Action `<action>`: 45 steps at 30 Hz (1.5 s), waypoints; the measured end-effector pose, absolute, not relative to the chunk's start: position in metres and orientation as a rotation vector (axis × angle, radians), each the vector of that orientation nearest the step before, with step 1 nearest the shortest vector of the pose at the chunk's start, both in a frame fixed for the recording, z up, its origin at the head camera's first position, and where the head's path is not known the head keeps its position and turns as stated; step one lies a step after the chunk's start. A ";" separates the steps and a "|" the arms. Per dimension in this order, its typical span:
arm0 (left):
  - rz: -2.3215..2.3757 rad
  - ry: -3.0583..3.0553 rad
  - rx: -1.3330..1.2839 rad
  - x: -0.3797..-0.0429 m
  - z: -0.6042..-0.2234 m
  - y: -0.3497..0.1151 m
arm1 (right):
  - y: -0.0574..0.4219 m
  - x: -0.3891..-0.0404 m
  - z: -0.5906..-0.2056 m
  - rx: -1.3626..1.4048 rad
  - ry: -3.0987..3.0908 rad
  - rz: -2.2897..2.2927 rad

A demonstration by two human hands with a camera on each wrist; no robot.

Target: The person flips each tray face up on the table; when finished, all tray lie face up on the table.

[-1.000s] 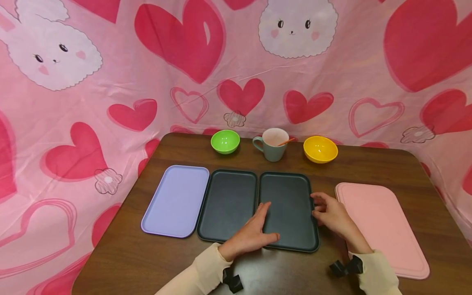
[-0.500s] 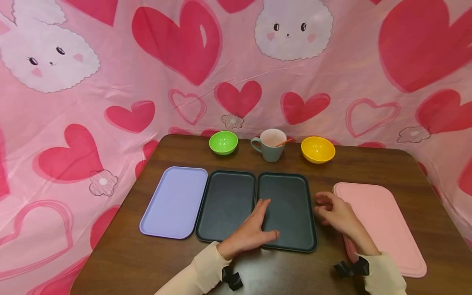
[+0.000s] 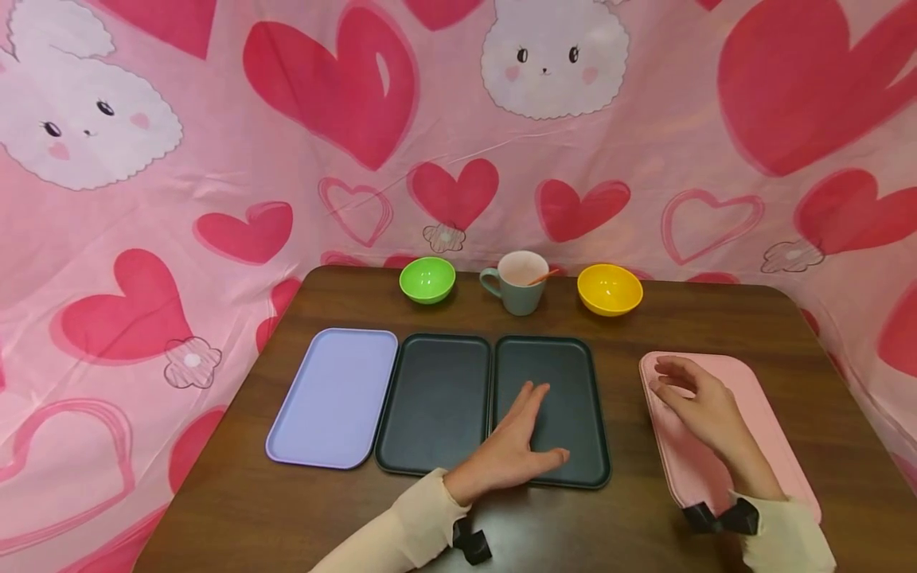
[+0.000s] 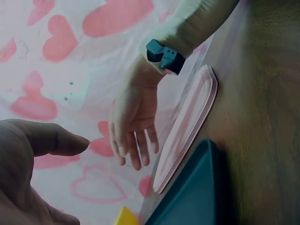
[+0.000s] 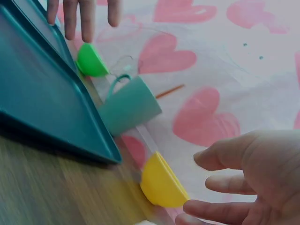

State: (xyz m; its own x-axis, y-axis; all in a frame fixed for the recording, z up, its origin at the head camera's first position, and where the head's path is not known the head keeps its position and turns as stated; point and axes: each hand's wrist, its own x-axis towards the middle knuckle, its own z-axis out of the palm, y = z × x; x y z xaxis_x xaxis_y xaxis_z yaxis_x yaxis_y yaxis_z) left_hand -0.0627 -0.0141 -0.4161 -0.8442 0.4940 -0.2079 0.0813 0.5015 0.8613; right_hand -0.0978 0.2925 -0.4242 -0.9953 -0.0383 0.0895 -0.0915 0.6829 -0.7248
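Observation:
In the head view my left hand (image 3: 512,446) hovers with fingers spread over the right one of two dark trays (image 3: 553,358), holding nothing. My right hand (image 3: 705,410) is raised over a pink tray-shaped piece (image 3: 770,446) at the right, its fingers loosely bent and nothing between them. The left wrist view shows that right hand (image 4: 138,117) hanging above the pink piece (image 4: 187,126), apart from it. The other dark tray (image 3: 437,406) lies alongside the first, and a lavender tray (image 3: 333,398) lies left of both.
Along the back of the brown table (image 3: 236,509) stand a green bowl (image 3: 427,282), a grey-green mug (image 3: 521,294) with an orange stick in it, and a yellow bowl (image 3: 609,290). A pink heart-patterned cloth (image 3: 444,95) hangs behind.
My right hand has left the dark tray's right edge and moved right, over the pink piece. My left hand stays over the dark tray, shifted slightly right. The trays remain in place.

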 end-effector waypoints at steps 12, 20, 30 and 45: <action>1.206 2.386 0.577 -0.056 -0.421 0.023 | 0.328 -0.097 -0.425 -0.014 -2.815 1.107; 1.066 2.463 0.700 -0.050 -0.422 0.052 | 0.344 -0.103 -0.428 -0.069 -2.884 1.027; 0.847 2.628 0.808 -0.044 -0.428 0.085 | 0.366 -0.110 -0.433 -0.103 -2.953 0.994; 0.531 2.686 0.889 -0.033 -0.439 0.123 | 0.401 -0.116 -0.445 -0.124 -3.033 0.992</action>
